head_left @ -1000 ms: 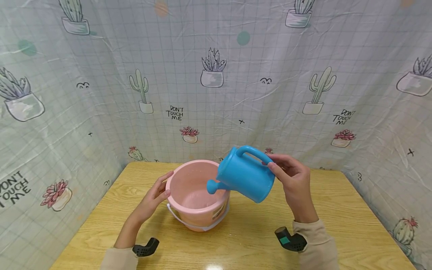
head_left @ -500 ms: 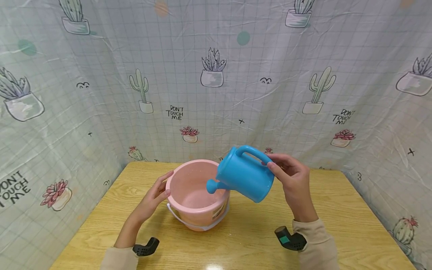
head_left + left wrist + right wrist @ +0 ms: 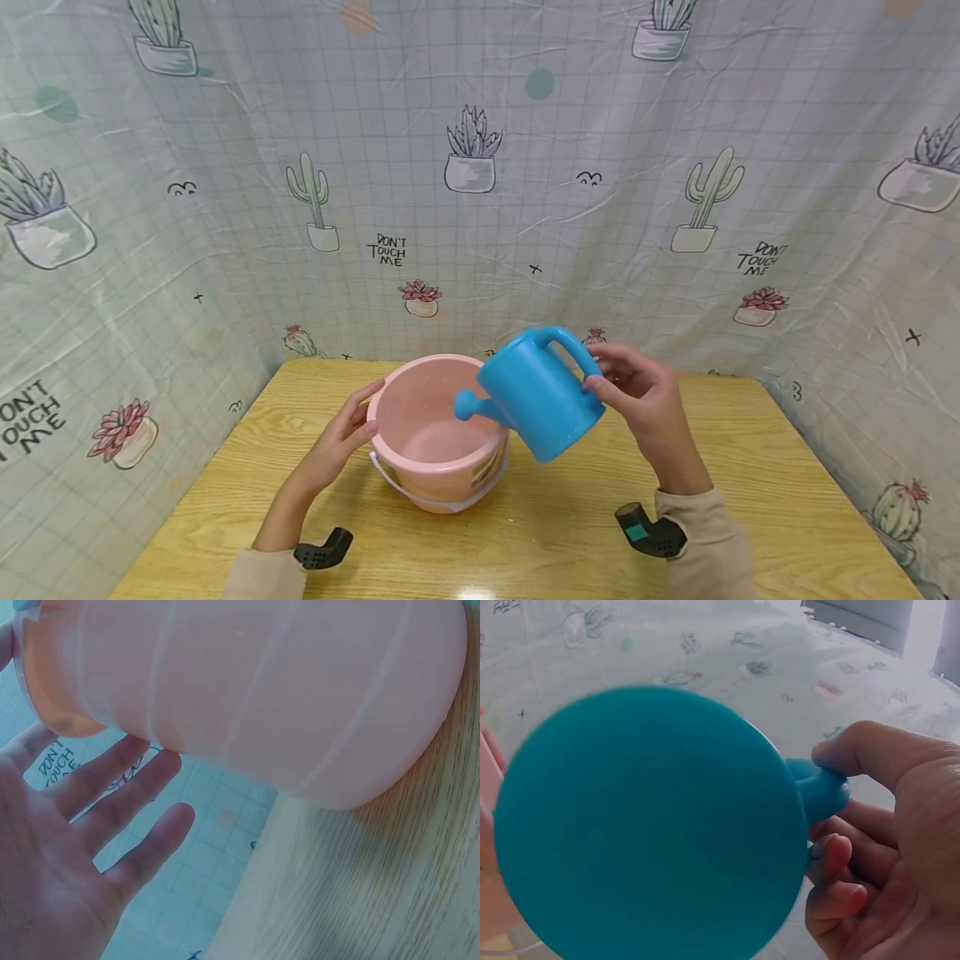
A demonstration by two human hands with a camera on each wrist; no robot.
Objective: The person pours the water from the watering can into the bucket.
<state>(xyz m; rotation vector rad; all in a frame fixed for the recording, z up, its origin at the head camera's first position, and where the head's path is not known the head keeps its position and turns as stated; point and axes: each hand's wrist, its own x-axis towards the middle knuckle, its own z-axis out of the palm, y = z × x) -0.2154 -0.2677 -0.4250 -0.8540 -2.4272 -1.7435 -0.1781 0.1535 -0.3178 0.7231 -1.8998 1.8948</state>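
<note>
My left hand (image 3: 333,442) rests against the left side of a pink bucket (image 3: 438,468) standing on the wooden table. In the left wrist view its spread, fairly straight fingers touch the ribbed bucket wall (image 3: 225,690). On the right, my right hand (image 3: 648,408) grips the handle of a blue watering can (image 3: 536,400). The can hangs tilted leftward, its spout head (image 3: 467,405) over the bucket's opening. In the right wrist view the can's round base (image 3: 652,825) faces the camera, with thumb and fingers around the handle (image 3: 825,796). The inside of the can is hidden.
A white carrying handle (image 3: 450,506) hangs down the bucket's front. The wooden tabletop (image 3: 750,467) extends around the bucket. A cactus-print cloth (image 3: 525,167) closes off the back and both sides. Small drops (image 3: 512,522) show on the table in front.
My right hand has tipped the watering can slightly; its base has dropped and its spout head has risen a little, leftward. The left hand and the bucket stay put.
</note>
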